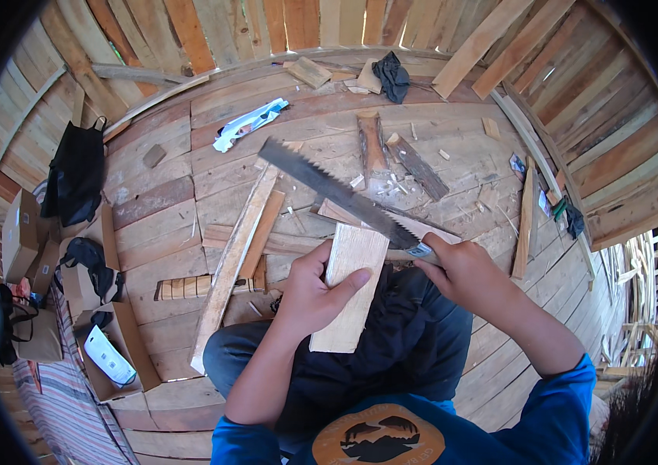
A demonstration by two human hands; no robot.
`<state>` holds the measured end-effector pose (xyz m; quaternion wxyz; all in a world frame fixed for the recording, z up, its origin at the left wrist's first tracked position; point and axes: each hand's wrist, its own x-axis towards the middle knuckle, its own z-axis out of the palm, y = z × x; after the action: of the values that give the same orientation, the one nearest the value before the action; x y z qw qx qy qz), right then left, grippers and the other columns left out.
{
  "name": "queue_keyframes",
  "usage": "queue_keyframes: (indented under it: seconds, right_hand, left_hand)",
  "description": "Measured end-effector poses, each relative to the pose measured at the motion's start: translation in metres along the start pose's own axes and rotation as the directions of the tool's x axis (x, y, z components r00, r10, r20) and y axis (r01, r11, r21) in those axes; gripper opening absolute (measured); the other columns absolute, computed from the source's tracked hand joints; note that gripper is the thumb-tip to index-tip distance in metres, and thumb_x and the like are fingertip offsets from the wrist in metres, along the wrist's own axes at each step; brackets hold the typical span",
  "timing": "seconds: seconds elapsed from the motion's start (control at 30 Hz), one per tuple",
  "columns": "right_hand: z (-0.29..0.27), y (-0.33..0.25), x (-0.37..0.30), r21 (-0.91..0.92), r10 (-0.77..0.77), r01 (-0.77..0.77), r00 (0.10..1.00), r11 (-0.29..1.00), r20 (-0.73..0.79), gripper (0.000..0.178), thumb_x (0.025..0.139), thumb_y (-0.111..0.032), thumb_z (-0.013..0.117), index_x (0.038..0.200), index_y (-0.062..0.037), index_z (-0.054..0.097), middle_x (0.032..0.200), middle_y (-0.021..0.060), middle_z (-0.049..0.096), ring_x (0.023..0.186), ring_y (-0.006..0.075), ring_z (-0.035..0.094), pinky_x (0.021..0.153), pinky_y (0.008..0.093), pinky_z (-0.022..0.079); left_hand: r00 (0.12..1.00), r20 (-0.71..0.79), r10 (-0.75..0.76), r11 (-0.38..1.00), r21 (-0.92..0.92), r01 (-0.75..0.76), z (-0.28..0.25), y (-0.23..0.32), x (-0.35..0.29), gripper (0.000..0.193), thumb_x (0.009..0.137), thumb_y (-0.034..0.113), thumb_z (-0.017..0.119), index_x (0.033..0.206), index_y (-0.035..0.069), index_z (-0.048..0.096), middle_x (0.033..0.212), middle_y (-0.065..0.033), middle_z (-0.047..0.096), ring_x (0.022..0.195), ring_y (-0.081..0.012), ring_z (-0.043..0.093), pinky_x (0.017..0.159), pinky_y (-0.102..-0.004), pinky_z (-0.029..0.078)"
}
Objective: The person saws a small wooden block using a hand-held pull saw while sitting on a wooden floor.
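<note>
My left hand [315, 293] grips a short, pale wooden block [350, 310] by its left side, thumb across its face, holding it tilted above my lap. The fingers of my right hand [460, 273] are wrapped round the handle of a hand saw [336, 190]. Its long grey blade points up and to the left, the toothed edge facing the upper right. The blade's handle end lies close to the block's top right corner; I cannot tell whether they touch. Most of the saw handle is hidden in my fist.
Long wooden strips [237, 256] lie left of my knees. Bark-edged wood pieces [372, 143] and chips are scattered ahead on the plank floor [151, 260]. Open cardboard boxes [129, 341] stand at the left. A blue-white plastic wrapper [250, 124] and dark cloth [392, 77] lie farther off.
</note>
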<state>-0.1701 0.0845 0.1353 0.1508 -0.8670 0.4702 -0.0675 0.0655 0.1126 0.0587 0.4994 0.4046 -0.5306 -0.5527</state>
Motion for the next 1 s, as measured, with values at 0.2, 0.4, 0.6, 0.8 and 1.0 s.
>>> queue_keyframes:
  seconds: [0.2, 0.4, 0.6, 0.8, 1.0]
  right_hand:
    - [-0.003, 0.007, -0.001, -0.170, 0.065, -0.081, 0.993, 0.982, -0.096, 0.019, 0.089, -0.018, 0.063, 0.099, -0.0059, 0.053, 0.067, 0.0163, 0.062, 0.061, 0.0368, 0.063, 0.056, 0.0450, 0.050]
    - [0.003, -0.001, -0.003, -0.227, -0.012, -0.012, 0.995, 0.974, -0.101, 0.016, 0.089, -0.017, 0.062, 0.098, -0.0072, 0.052, 0.063, 0.0120, 0.060, 0.058, 0.0337, 0.063, 0.052, 0.0422, 0.050]
    - [0.008, -0.009, -0.001, -0.327, -0.008, -0.019, 0.997, 0.945, -0.081, 0.018, 0.086, -0.014, 0.062, 0.099, -0.0069, 0.054, 0.063, 0.0097, 0.060, 0.057, 0.0301, 0.064, 0.050, 0.0395, 0.051]
    - [0.006, -0.015, -0.003, -0.423, 0.052, -0.064, 0.998, 0.904, -0.040, 0.018, 0.088, -0.015, 0.063, 0.099, -0.0072, 0.052, 0.065, 0.0109, 0.060, 0.057, 0.0322, 0.062, 0.051, 0.0415, 0.050]
    - [0.000, -0.010, -0.002, -0.306, 0.019, 0.006, 0.997, 0.952, 0.080, 0.020, 0.090, -0.020, 0.063, 0.101, -0.0051, 0.053, 0.060, 0.0132, 0.059, 0.059, 0.0343, 0.063, 0.054, 0.0430, 0.051]
  left_hand:
    - [0.998, -0.056, -0.036, 0.998, -0.053, 0.033, -0.004, -0.002, 0.001, 0.031, 0.086, 0.008, 0.072, 0.113, -0.003, 0.063, 0.099, -0.0086, 0.071, 0.090, -0.0099, 0.064, 0.080, -0.0260, 0.051]
    - [0.996, -0.084, 0.007, 0.995, 0.098, 0.001, 0.000, 0.003, -0.003, 0.029, 0.085, 0.007, 0.072, 0.110, -0.004, 0.063, 0.095, -0.0102, 0.071, 0.088, -0.0103, 0.065, 0.077, -0.0260, 0.052]
    - [0.998, -0.061, 0.012, 0.997, 0.075, -0.008, -0.003, 0.002, -0.004, 0.028, 0.085, 0.007, 0.072, 0.110, -0.004, 0.064, 0.094, -0.0098, 0.071, 0.085, -0.0089, 0.064, 0.075, -0.0255, 0.051]
    - [1.000, -0.003, -0.017, 1.000, 0.006, 0.017, -0.007, 0.004, -0.006, 0.029, 0.085, 0.008, 0.072, 0.111, -0.004, 0.063, 0.093, -0.0084, 0.071, 0.084, -0.0074, 0.062, 0.075, -0.0253, 0.050]
    - [1.000, 0.030, 0.001, 0.999, 0.046, -0.003, -0.008, 0.006, -0.009, 0.030, 0.086, 0.008, 0.072, 0.112, -0.003, 0.063, 0.094, -0.0077, 0.070, 0.086, -0.0077, 0.061, 0.077, -0.0253, 0.050]
